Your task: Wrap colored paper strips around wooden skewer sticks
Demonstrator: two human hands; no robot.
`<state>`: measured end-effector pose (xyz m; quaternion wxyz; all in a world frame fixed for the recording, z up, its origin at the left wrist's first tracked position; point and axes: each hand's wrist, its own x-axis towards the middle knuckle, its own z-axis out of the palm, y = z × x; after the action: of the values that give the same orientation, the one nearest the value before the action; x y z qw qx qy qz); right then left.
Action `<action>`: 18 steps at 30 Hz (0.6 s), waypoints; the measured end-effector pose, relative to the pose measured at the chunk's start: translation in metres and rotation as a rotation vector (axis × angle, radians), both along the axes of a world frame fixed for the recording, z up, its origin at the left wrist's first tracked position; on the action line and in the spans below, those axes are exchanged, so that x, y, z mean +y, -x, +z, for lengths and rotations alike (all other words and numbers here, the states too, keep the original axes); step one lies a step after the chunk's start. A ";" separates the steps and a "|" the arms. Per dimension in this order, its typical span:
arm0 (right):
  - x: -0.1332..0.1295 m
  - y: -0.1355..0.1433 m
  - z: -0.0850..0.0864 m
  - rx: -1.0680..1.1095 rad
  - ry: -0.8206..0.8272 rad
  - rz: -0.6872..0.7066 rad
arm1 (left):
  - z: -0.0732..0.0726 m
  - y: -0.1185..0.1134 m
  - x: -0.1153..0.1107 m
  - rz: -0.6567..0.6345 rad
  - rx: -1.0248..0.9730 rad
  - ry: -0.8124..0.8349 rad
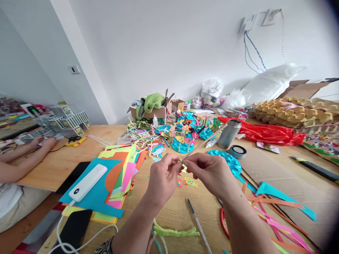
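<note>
Both hands are raised over the middle of the wooden table (pixel 169 208), fingertips close together. My left hand (pixel 165 174) pinches something small and yellowish that I cannot make out. Beside it, my right hand (pixel 208 169) has thumb and fingers pressed together on a thin strand or stick, whose exact kind is unclear. Just below the fingertips lie paper fish, one yellow with dots (pixel 191 182). A pen (pixel 198 225) and a light green fuzzy stem (pixel 176 232) rest nearer to me. Part of a red-handled tool (pixel 224 223) shows beside my right forearm.
Coloured paper (pixel 99 176) with a white power bank (pixel 88 182) lies left. A metal bottle (pixel 229 134), blue egg-carton pieces (pixel 225 161) and paper strips (pixel 286 225) are right. Craft pieces pile up behind. Another person's hands (pixel 43 143) are at far left.
</note>
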<state>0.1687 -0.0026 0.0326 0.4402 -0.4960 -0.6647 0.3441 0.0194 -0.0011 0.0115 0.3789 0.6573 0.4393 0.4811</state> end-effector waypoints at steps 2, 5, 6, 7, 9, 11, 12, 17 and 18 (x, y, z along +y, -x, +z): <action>0.000 0.000 -0.001 -0.011 -0.003 0.006 | 0.001 0.000 0.000 -0.014 -0.024 0.021; -0.001 -0.001 -0.002 -0.036 -0.019 0.001 | 0.003 0.001 0.000 -0.063 -0.115 0.101; -0.001 -0.001 -0.001 -0.042 -0.028 0.000 | 0.004 0.002 0.000 -0.081 -0.148 0.127; -0.001 -0.001 -0.001 -0.044 -0.035 0.002 | 0.006 0.002 0.000 -0.100 -0.178 0.150; -0.001 -0.002 0.000 -0.034 -0.049 0.015 | 0.008 0.004 0.000 -0.145 -0.229 0.191; -0.001 -0.003 0.001 -0.015 -0.054 0.031 | 0.009 0.005 0.000 -0.194 -0.270 0.227; -0.001 -0.004 0.002 -0.003 -0.050 0.042 | 0.009 0.006 0.000 -0.221 -0.292 0.245; -0.001 -0.009 0.003 0.081 -0.003 0.115 | 0.007 0.008 0.001 -0.363 -0.411 0.333; -0.001 -0.011 0.004 0.096 0.004 0.130 | 0.007 0.009 0.001 -0.384 -0.428 0.360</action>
<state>0.1794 -0.0032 0.0361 0.4474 -0.4357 -0.6727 0.3969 0.0107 -0.0003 0.0182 0.6561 0.5347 0.2960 0.4427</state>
